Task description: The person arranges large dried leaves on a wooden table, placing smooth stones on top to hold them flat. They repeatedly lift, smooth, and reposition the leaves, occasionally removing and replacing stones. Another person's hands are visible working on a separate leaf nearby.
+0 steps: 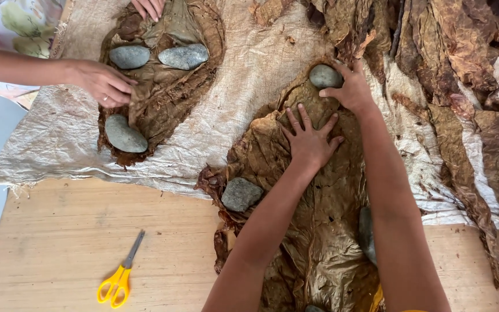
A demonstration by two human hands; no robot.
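fingers (304, 118) flat on brown leaf (324, 242)

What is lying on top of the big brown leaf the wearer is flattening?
On the big brown leaf lie the left hand, pressed flat, and grey stones: one at its left edge, one under the right hand. The right forearm hides most of another.

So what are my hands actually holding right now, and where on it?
The right hand grips a grey stone by its right edge and top, resting on the dried brown leaf. The left hand holds nothing; it presses flat on that leaf.
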